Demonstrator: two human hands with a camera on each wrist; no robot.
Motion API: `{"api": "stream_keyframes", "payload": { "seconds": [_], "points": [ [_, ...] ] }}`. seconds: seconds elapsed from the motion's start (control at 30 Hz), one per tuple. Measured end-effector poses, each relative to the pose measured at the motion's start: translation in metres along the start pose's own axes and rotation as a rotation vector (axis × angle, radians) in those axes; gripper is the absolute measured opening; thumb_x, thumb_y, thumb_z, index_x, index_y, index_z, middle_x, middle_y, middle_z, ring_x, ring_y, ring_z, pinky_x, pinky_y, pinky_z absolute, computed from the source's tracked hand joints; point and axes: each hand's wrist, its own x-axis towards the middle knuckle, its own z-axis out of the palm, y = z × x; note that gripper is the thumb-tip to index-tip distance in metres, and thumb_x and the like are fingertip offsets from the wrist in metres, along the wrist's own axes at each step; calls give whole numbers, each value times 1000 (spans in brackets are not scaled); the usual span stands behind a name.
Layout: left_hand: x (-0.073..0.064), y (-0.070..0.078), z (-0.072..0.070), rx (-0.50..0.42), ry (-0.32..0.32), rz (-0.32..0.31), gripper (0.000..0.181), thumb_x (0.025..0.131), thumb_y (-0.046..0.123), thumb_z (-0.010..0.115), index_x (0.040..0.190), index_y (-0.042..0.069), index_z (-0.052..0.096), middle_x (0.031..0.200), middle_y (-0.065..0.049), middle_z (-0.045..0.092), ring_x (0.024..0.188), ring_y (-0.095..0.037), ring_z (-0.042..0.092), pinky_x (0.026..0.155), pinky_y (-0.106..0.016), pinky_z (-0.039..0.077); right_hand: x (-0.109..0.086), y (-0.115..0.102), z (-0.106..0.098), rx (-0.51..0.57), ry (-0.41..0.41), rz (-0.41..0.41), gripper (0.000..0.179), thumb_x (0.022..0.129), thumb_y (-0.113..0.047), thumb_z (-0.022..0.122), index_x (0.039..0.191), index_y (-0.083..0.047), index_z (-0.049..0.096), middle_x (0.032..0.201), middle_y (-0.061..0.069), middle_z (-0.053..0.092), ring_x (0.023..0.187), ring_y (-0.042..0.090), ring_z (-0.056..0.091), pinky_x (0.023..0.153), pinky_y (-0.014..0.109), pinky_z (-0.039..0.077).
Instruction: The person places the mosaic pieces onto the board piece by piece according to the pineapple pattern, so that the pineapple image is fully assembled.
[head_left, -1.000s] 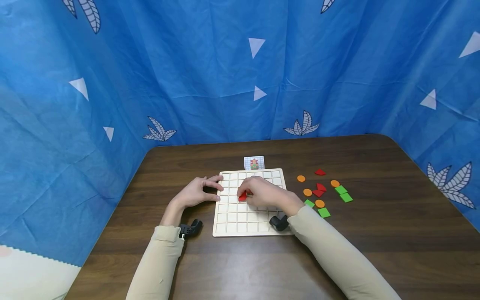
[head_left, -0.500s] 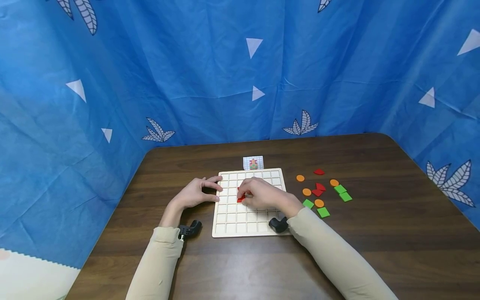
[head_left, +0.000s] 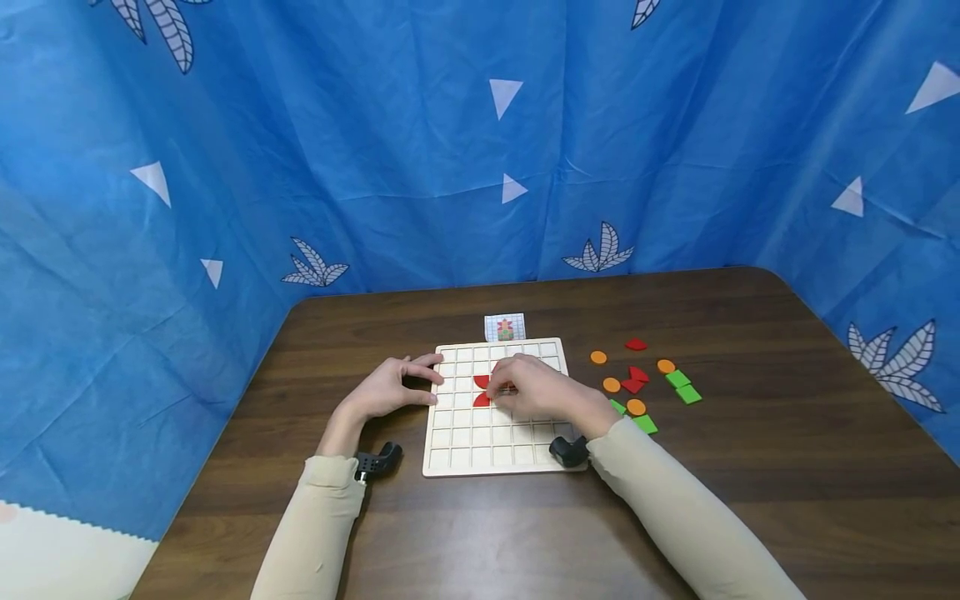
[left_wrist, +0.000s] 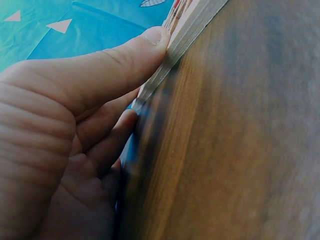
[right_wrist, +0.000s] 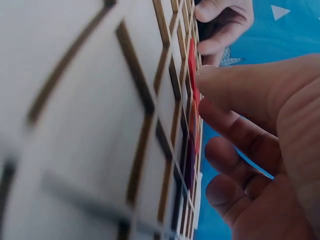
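Observation:
A pale wooden grid board (head_left: 450,437) lies on the table. My left hand (head_left: 382,387) touches its left side, thumb and fingers spread along the edge; in the left wrist view the thumb (left_wrist: 125,60) rests against the board's rim (left_wrist: 182,47). Over the middle of the grid is my right hand (head_left: 536,390), fingers bent, thumb and fingertips right at the red pieces. A red quarter-round piece (head_left: 481,382) and another red piece (head_left: 481,401) show left of the fingertips. More coloured pieces there are partly hidden by the hand. The right wrist view shows red (right_wrist: 192,65) under the thumb tip.
Right of the board lie loose pieces: orange discs (head_left: 598,357), green squares (head_left: 688,393) and red quarter-rounds (head_left: 636,344). A small printed pattern card (head_left: 505,327) sits behind the board. A blue patterned curtain (head_left: 435,225) hangs beyond the table.
My right hand has drawn slightly to the right, off the lower red piece, so two red pieces show to its left. The left hand stays at the board's edge.

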Motion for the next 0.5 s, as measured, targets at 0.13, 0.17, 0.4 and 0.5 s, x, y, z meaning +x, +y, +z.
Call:
{"api": "stream_keyframes", "payload": {
  "seconds": [0.13, 0.17, 0.4, 0.5],
  "points": [
    [-1, 0, -1, -1, 5, 1, 27, 83, 23, 87, 110, 22, 81, 154, -1, 55, 156, -27, 32, 130, -57, 7, -11, 5, -8, 1, 11, 34, 13, 93, -12, 74, 103, -17, 80, 102, -7, 70, 94, 14, 60, 88, 34, 54],
    [-1, -1, -1, -1, 6, 0, 27, 83, 23, 87, 110, 22, 81, 155, -2, 55, 157, -28, 31, 130, -57, 7, -14, 7, -10, 3, 12, 51, 14, 93, -13, 75, 105, -17, 80, 103, -7, 71, 96, 14, 60, 90, 34, 54],
    [-1, -1, 0, 10, 8, -5, 28, 83, 25, 88, 110, 24, 81, 154, 0, 55, 158, -30, 28, 129, -58, 9, -38, 22, -25, -8, 43, 87, 17, 92, -14, 78, 109, -16, 80, 109, -5, 73, 102, 17, 62, 90, 36, 55],
    [-1, -1, 0, 12, 9, -2, 28, 83, 26, 87, 110, 24, 81, 154, 0, 56, 157, -31, 28, 129, -58, 10, -50, 29, -33, -24, 61, 112, 18, 92, -15, 78, 110, -16, 79, 111, -4, 72, 104, 19, 61, 92, 39, 54]
  ]
}}
